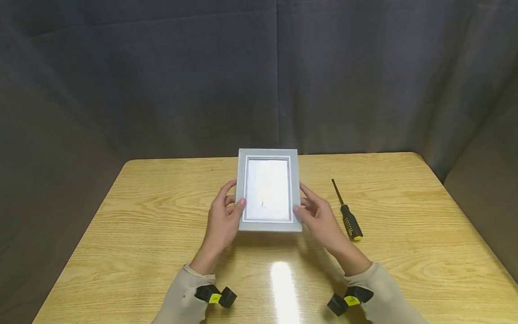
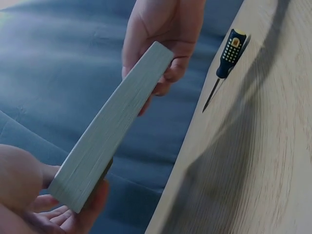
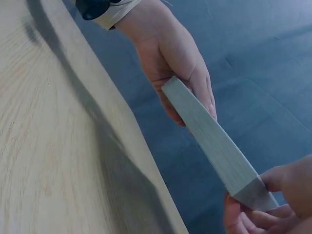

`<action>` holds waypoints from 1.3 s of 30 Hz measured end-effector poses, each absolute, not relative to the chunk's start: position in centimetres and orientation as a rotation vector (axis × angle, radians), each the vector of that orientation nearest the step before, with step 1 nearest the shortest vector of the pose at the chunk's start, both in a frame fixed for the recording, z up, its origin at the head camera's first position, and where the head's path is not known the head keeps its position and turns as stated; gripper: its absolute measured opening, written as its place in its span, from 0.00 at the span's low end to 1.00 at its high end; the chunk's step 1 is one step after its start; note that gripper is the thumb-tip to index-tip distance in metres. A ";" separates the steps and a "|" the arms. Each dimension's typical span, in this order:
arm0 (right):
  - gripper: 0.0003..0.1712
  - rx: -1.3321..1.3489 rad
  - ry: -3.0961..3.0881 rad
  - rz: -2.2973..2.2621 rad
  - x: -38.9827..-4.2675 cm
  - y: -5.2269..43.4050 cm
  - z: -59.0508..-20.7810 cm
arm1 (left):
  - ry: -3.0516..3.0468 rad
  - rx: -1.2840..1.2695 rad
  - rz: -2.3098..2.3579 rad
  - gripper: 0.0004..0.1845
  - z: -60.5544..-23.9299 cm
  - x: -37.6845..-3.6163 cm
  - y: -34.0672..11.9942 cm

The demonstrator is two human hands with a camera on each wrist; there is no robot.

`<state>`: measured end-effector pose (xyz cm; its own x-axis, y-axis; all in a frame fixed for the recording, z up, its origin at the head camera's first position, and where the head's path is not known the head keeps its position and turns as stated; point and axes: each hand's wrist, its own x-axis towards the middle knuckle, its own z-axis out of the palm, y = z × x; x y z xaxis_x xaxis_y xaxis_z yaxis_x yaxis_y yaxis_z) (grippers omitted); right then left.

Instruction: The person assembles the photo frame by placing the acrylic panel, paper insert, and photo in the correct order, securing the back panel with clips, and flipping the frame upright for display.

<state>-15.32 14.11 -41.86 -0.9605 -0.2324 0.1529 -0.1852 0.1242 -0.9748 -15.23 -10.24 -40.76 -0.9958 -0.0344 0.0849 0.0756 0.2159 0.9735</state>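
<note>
Both hands hold up a pale grey picture frame (image 1: 269, 227) above the table, its front tilted up toward the head camera. The left hand (image 1: 224, 217) grips the left side, thumb on the front face and fingers behind. On the right side, the right hand (image 1: 321, 221) grips it the same way. Light glares off the frame's glazed middle, which looks white. From the wrist views the frame's edge (image 2: 109, 129) shows as a thick, wood-grained strip. Right of the right hand lies a screwdriver (image 1: 351, 222) with a black and yellow handle, its shaft pointing away.
The light wooden table (image 1: 154, 216) has rounded far corners. Behind it hangs a dark grey curtain (image 1: 194, 81), with more cloth along both sides. A bright streak of light reflects off the near tabletop. Small black devices (image 1: 216, 295) are strapped at both wrists.
</note>
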 end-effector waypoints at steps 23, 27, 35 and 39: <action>0.35 -0.342 2.458 -1.702 -15.8 14.2 -43.9 | -2.675 0.000 -1.628 0.28 -42.3 -15.8 -10.4; 0.34 -0.317 2.502 -1.644 -15.9 14.0 -44.2 | -2.717 0.022 -1.552 0.28 -42.5 -15.8 -10.3; 0.32 -0.287 2.514 -1.562 -16.0 13.7 -44.9 | -2.759 -0.005 -1.480 0.28 -43.2 -16.0 -10.2; 0.32 -0.292 2.573 -1.489 -16.0 13.6 -45.2 | -2.778 -0.041 -1.467 0.27 -43.5 -15.9 -10.1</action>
<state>-16.01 13.55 -45.18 -0.9691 -0.2441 -0.0361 -0.0903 0.4869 -0.8688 -15.94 -10.08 -43.48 -0.9997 0.0234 0.0117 0.0229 0.5636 0.8257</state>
